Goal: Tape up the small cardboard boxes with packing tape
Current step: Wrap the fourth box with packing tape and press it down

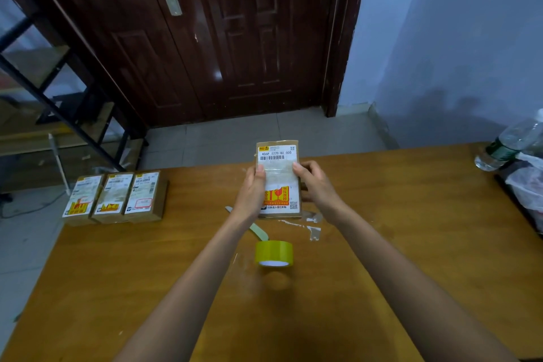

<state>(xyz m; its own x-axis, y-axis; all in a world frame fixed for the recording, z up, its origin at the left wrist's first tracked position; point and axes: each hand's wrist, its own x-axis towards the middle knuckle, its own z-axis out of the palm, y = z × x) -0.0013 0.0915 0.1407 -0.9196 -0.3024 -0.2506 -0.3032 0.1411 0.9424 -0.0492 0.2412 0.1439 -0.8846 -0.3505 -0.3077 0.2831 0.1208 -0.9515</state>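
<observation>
Step in hand looks like pressing tape down: left hand [253, 189] and right hand [315, 182] both closed around the box [279, 178], held over the table [411, 244] centre, thumbs on a clear strip across its label. Next probably: set it with the three boxes [116, 197] far left. Tape roll [273, 253] sits just near of it. Label reads "406P 1770-80 000"; rest too small.
</observation>
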